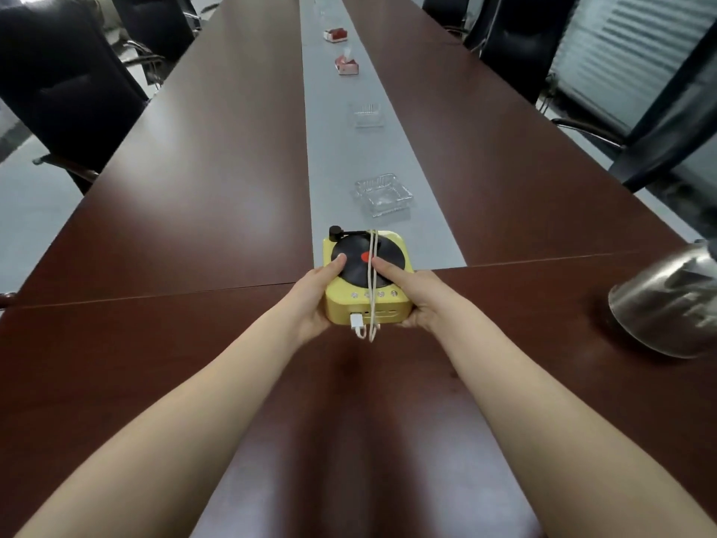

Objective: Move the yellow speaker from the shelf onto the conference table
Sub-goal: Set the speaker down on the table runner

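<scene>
While both hands clasp it: yellow speaker (364,279) sits at the conference table (194,211) near end.
Left hand (316,300): closed on left side.
Right hand (417,300): closed on right side.
Risk: white cable (372,281), looped loosely over top, may snag fingers on release.

Head camera looks down along the conference table (217,157) (wide-angle)

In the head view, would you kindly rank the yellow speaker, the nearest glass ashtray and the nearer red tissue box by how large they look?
1. yellow speaker, held in both hands
2. glass ashtray
3. red tissue box

The box lies much farther along the table, so its true size against the ashtray is unsure.
</scene>
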A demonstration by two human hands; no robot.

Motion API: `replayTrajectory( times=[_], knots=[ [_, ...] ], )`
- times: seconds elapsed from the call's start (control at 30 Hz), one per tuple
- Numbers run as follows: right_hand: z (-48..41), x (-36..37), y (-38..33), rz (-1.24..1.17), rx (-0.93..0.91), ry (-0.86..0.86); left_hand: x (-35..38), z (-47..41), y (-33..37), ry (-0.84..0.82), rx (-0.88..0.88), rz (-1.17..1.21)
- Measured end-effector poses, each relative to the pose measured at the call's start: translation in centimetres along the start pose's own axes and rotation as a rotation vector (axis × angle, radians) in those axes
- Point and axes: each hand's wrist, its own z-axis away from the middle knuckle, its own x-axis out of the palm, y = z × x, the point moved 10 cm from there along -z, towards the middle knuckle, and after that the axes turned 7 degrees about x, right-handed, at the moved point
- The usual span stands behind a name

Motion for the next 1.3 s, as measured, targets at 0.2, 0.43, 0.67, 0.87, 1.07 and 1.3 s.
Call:
replayTrajectory(
  times=[0.2,0.43,0.67,0.87,1.07,1.3],
  knots=[
    [-5.5,0.3,-2.1,-0.008,0.017,0.005,-1.2,-5.6,0.7,0.022,-0.014,0.004],
    [-11.3,0.8,-4.3,-0.012,-0.009,-0.01,-3.5,-11.7,0.9,0.106,0.002,0.003],
    [-16.9,1.2,-5.2,-0.003,-0.025,0.007,-6.8,-16.5,0.4,0.296,0.039,-0.113],
    [-20.5,1.3,-5.0,0.017,-0.003,0.015,-8.6,-19.3,-0.5,0.38,0.044,-0.124],
    [-22.9,1.4,-5.8,0.105,-0.042,0.076,-9.9,-21.4,-0.6,0.379,0.1,-0.143],
    [-24.6,1.4,-6.0,0.217,-0.08,0.15,-10.6,-22.1,-0.3,0.386,0.11,-0.316]
  ],
)
